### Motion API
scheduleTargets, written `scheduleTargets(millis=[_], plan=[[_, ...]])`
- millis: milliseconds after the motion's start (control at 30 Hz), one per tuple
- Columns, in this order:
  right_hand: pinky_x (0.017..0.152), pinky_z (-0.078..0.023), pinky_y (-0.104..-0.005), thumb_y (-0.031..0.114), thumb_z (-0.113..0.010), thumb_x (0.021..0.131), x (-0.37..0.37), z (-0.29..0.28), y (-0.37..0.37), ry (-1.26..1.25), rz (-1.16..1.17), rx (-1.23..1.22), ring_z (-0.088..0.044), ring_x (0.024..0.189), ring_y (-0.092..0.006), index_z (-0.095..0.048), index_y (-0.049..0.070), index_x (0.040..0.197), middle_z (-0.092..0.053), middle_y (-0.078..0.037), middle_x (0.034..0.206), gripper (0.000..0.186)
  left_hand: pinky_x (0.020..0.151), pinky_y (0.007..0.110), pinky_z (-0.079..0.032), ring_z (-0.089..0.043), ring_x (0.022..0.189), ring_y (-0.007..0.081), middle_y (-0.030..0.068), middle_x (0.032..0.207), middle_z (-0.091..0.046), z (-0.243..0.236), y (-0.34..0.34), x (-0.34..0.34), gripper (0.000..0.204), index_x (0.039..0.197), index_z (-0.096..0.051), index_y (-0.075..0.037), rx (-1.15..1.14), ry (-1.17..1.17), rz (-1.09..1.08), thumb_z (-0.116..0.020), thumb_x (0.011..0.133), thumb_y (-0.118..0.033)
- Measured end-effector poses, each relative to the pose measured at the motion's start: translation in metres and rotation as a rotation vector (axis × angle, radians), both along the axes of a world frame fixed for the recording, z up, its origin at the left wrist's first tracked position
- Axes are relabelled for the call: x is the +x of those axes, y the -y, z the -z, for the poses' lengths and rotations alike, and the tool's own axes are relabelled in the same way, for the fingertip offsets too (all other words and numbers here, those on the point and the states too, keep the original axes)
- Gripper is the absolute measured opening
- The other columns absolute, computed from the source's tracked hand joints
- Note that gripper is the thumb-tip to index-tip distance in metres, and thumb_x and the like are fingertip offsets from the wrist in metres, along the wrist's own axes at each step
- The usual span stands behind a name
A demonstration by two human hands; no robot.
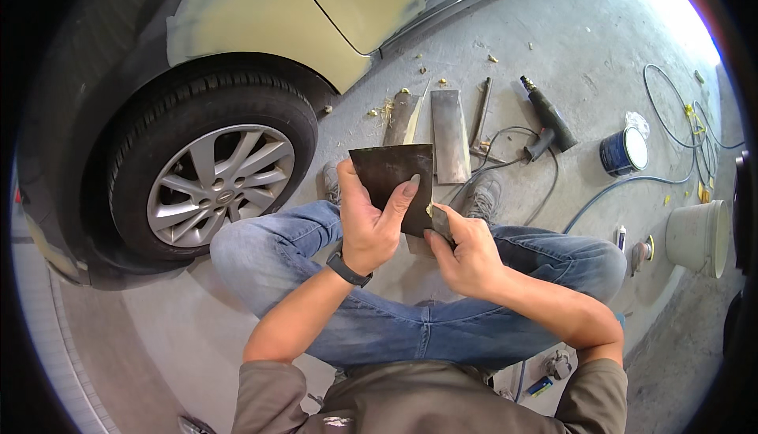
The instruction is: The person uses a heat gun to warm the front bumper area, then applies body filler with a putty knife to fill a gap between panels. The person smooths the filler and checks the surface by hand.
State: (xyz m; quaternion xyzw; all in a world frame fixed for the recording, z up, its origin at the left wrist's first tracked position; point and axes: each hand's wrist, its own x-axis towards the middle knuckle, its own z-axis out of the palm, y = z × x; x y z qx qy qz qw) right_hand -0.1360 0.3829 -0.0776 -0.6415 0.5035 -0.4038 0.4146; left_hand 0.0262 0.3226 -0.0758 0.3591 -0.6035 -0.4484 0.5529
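My left hand (373, 222) grips a dark, flat rectangular plate (399, 172), its thumb across the face and fingers behind. My right hand (467, 251) is closed on a small grey scraper blade (440, 221), whose edge touches the plate's right side. A dab of yellowish paste (429, 209) shows where blade and plate meet. Both hands are above my lap, between my bent knees. Part of another pale flat piece (421, 247) shows below the plate; what it belongs to I cannot tell.
At the left stands a car with a wheel (225, 185) and a yellowish-patched body panel (260, 11). Ahead on the floor lie a long metal plate (451, 138), a hammer-like tool (482, 114) and a black pistol-shaped tool (550, 118). A blue can (612, 156), hose (632, 180) and white bucket (687, 238) are right.
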Motion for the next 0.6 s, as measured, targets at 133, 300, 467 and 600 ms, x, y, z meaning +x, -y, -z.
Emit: scheduleTargets(millis=[133,300,467,600], plan=[[0.075,-0.056,-0.0422,0.001,-0.061,0.094,-0.002,-0.004,0.004,0.03,0.132,-0.12,-0.071,0.087,-0.0422,-0.055,-0.004,0.136,-0.072,-0.024,0.093,0.042,0.098,0.03,-0.045,-0.054,0.109,0.0141,0.0098,0.121,-0.057,-0.001,0.007,-0.007,0.037,0.125,-0.043,0.0,0.24,-0.246,-0.227,-0.065,0.103,-0.02],[0.075,-0.052,-0.0506,0.0,-0.059,0.094,-0.003,0.001,0.007,-0.121,-0.078,-0.028,-0.067,0.086,-0.0472,-0.051,-0.011,0.134,-0.067,-0.029,0.09,0.043,0.097,0.03,-0.044,-0.053,0.108,0.0135,0.0075,0.118,-0.055,0.006,-0.003,-0.001,0.044,0.126,-0.04,-0.002,0.101,0.046,-0.087,-0.071,0.099,-0.019],[0.062,-0.049,-0.0526,0.01,-0.06,0.097,-0.013,0.012,0.006,-0.267,-0.271,0.094,-0.063,0.069,-0.0493,-0.061,-0.01,0.091,-0.063,-0.027,0.071,0.021,0.08,0.038,-0.046,-0.055,0.091,0.0276,0.0156,0.104,-0.055,0.006,-0.002,0.011,0.045,0.121,-0.048,-0.001,-0.191,0.509,0.105,-0.078,0.089,-0.013],[0.055,-0.046,-0.0381,0.022,-0.067,0.098,-0.028,0.009,0.017,-0.086,0.086,0.264,-0.057,0.056,-0.0169,-0.066,-0.003,0.086,-0.063,-0.015,0.063,0.029,0.083,0.03,-0.051,-0.062,0.095,0.0151,0.0087,0.11,-0.064,-0.004,0.01,0.008,0.038,0.119,-0.051,-0.002,-0.116,0.164,-0.156,-0.076,0.092,-0.011]])
